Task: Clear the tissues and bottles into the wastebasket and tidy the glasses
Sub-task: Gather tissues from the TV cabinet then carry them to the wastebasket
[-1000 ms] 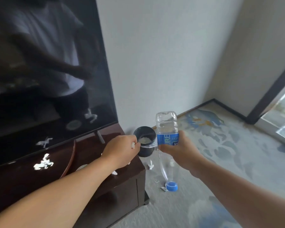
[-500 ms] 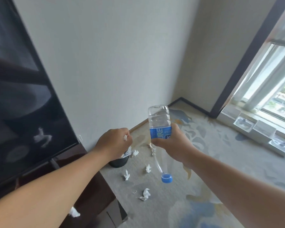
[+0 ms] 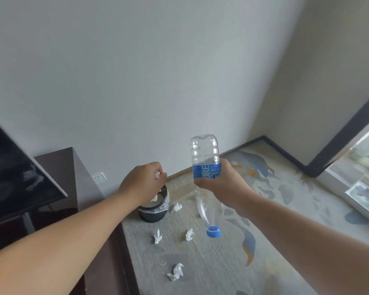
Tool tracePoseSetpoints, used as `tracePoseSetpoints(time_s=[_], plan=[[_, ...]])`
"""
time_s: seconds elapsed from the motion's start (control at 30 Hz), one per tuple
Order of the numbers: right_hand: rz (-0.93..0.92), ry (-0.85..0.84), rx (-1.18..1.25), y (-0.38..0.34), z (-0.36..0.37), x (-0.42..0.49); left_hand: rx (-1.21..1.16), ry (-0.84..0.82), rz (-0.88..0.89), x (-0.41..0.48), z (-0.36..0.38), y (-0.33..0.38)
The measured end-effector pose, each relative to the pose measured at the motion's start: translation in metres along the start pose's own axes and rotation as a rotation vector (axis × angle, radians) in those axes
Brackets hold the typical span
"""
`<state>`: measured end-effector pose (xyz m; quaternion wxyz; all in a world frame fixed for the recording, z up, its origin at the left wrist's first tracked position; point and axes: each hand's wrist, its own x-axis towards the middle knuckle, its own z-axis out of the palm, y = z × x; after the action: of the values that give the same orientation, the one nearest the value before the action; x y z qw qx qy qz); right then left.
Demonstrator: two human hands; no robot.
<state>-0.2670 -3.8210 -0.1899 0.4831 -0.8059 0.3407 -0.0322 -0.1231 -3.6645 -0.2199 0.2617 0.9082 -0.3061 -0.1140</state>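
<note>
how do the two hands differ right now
The left hand clutches a crumpled white tissue over the black lined wastebasket; the right hand grips an upturned clear plastic bottle with a blue cap, over the carpet. Both hold litter.

Counted four crumpled tissues on carpet [image 3: 222, 273]: first tissue [image 3: 176, 207], second tissue [image 3: 157, 236], third tissue [image 3: 189, 234], fourth tissue [image 3: 175, 272]. Fifth tissue [image 3: 157, 175] in left hand [image 3: 144, 184]. One bottle [image 3: 205, 154], one wastebasket [image 3: 152, 213], one wall socket [image 3: 100, 178], one screen [image 3: 13, 177].

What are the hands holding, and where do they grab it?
The right hand grips an upside-down plastic water bottle around its blue label. The left hand clutches a crumpled tissue, mostly hidden in its fist, over the wastebasket.
</note>
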Motion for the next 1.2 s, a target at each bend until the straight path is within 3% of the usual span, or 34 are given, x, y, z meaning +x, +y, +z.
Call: tracePoseSetpoints(time_s=[0.23, 0.73, 1.2], plan=[[-0.044, -0.105, 0.007, 0.009, -0.031, 0.073, 0.001, 0.046, -0.118, 0.034, 0.02, 0.014], [-0.08, -0.249, -0.105, -0.021, 0.054, 0.227, -0.195, 0.151, -0.411, 0.152, 0.022, -0.083], [-0.1, -0.51, -0.136, 0.017, 0.113, 0.391, -0.208, 0.269, -0.588, 0.259, 0.101, -0.144]])
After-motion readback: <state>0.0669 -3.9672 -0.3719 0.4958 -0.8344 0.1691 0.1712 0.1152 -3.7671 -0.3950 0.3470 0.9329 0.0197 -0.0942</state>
